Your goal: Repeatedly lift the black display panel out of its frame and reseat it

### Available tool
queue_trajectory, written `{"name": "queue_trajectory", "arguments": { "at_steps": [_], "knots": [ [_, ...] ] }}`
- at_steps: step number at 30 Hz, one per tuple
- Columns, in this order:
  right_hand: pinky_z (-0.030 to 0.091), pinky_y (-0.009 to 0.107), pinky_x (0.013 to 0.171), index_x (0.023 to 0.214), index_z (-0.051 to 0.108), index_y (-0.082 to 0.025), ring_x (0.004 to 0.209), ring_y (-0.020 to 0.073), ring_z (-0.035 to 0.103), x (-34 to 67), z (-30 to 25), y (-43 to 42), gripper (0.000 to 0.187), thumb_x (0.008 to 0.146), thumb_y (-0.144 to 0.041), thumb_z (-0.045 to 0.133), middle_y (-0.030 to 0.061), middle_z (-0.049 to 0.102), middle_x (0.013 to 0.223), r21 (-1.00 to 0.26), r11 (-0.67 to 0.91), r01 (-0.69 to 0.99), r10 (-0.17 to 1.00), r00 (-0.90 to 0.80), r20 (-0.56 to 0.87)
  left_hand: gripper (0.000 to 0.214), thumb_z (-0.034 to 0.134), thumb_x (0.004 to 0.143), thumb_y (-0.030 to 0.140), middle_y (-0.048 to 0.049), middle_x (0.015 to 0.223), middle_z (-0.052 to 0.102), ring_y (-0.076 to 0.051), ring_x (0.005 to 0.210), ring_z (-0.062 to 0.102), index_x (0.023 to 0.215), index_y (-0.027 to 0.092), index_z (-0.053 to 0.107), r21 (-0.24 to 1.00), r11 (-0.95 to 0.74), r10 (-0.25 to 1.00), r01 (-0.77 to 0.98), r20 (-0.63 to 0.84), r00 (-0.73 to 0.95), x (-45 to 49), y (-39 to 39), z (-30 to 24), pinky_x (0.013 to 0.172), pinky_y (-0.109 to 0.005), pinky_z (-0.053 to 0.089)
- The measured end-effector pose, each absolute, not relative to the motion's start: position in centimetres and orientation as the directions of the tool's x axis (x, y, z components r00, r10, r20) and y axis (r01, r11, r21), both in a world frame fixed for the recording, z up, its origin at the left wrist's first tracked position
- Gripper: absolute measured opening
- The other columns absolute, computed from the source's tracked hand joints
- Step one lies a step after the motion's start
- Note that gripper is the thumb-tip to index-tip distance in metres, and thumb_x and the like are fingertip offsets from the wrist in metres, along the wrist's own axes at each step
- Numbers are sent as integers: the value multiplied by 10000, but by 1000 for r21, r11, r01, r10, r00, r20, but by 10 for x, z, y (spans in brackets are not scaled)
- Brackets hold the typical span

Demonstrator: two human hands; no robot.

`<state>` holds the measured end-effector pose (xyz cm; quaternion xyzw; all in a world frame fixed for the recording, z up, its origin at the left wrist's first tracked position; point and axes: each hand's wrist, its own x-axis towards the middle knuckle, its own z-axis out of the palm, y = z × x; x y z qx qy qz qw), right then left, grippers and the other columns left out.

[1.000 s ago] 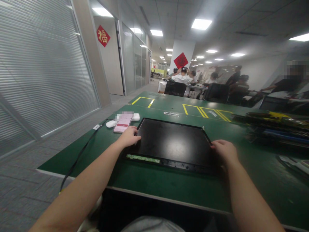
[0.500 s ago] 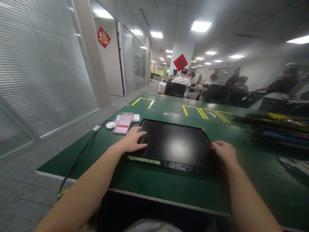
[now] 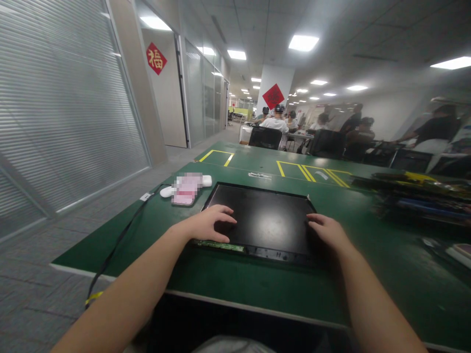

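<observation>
A black flat display panel lies face up on the green table, its dark surface reflecting a ceiling light. Along its near edge runs a strip of green circuit board. My left hand is over the panel's left side, fingers spread and thumb apart. At the right edge is my right hand, its fingers loosely extended over the panel's border with nothing gripped between them. Whether either hand presses on the surface is hard to tell.
A pixelated phone and a white mouse-like object lie at the left, beside a black cable. Stacked dark parts occupy the right side. Yellow tape marks the green table. Several people sit beyond it.
My left hand has shifted right and slightly nearer over the panel. My right hand has moved left from the panel's right edge, its fingers now less pinched. The panel stays about where it was.
</observation>
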<state>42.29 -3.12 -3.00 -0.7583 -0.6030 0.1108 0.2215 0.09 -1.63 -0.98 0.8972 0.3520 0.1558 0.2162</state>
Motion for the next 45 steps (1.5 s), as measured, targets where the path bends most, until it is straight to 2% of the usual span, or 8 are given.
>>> {"name": "queue_trajectory", "arguments": {
  "at_steps": [7, 13, 16, 29, 32, 36, 40, 45],
  "knots": [
    [452, 326, 982, 1099, 752, -236, 1112, 251, 632, 427, -34, -29, 352, 795, -301, 588, 42, 710, 1163, -441, -163, 883, 968, 230, 101, 511, 806, 695, 377, -86, 1338, 594, -291, 1225, 553, 1187, 283, 705, 462, -717, 653, 522, 183, 735, 7, -20, -3, 1033, -379, 413],
    [465, 326, 977, 1059, 765, -223, 1080, 244, 651, 428, -34, -29, 337, 784, -283, 580, 44, 727, 1115, -484, -123, 866, 971, 206, 122, 449, 803, 694, 339, -72, 1242, 659, -260, 1114, 623, 1126, 252, 722, 293, -808, 581, 511, 253, 774, 12, -26, 3, 959, -361, 452],
    [477, 324, 962, 1070, 763, -210, 1074, 249, 654, 426, -32, -30, 343, 789, -278, 579, 54, 725, 1118, -484, -132, 865, 971, 210, 111, 425, 792, 707, 327, -60, 1220, 671, -239, 1081, 640, 1118, 246, 720, 259, -821, 566, 509, 254, 784, 13, -27, 3, 938, -338, 458],
    [472, 323, 951, 1068, 761, -213, 1071, 244, 648, 426, -32, -30, 333, 792, -275, 585, 60, 724, 1117, -490, -157, 858, 968, 232, 95, 425, 778, 722, 310, -49, 1195, 682, -214, 1065, 650, 1136, 237, 712, 325, -812, 567, 484, 248, 785, 11, -24, -1, 937, -302, 465],
    [457, 330, 975, 1070, 760, -208, 1086, 246, 640, 426, -32, -30, 333, 800, -280, 579, 60, 720, 1129, -480, -145, 865, 970, 220, 102, 363, 729, 779, 337, -64, 1171, 688, -206, 1058, 651, 1123, 218, 717, 367, -801, 577, 473, 262, 773, 11, -22, -3, 947, -301, 472],
    [458, 326, 967, 1036, 767, -212, 1065, 240, 646, 426, -32, -30, 318, 786, -275, 582, 59, 728, 1100, -491, -131, 861, 967, 220, 127, 258, 607, 863, 301, -85, 1151, 684, -219, 1079, 634, 1065, 202, 734, 361, -761, 645, 539, 325, 692, 8, -15, -9, 991, -345, 463],
    [487, 298, 881, 968, 780, -222, 991, 226, 666, 427, -30, -30, 285, 770, -281, 583, 58, 742, 1037, -527, -136, 839, 955, 253, 156, 284, 575, 845, 296, -122, 1200, 646, -275, 1120, 606, 1042, 181, 744, 319, -627, 768, 711, 405, 496, -1, -3, -19, 1027, -434, 449],
    [488, 290, 791, 905, 782, -234, 910, 220, 671, 428, -27, -31, 251, 750, -302, 597, 47, 752, 948, -568, -187, 801, 930, 331, 161, 301, 556, 814, 278, -125, 1145, 660, -285, 1077, 621, 1006, 165, 759, 323, -450, 860, 832, 407, 307, -15, 10, -26, 1003, -432, 474]
  ]
}}
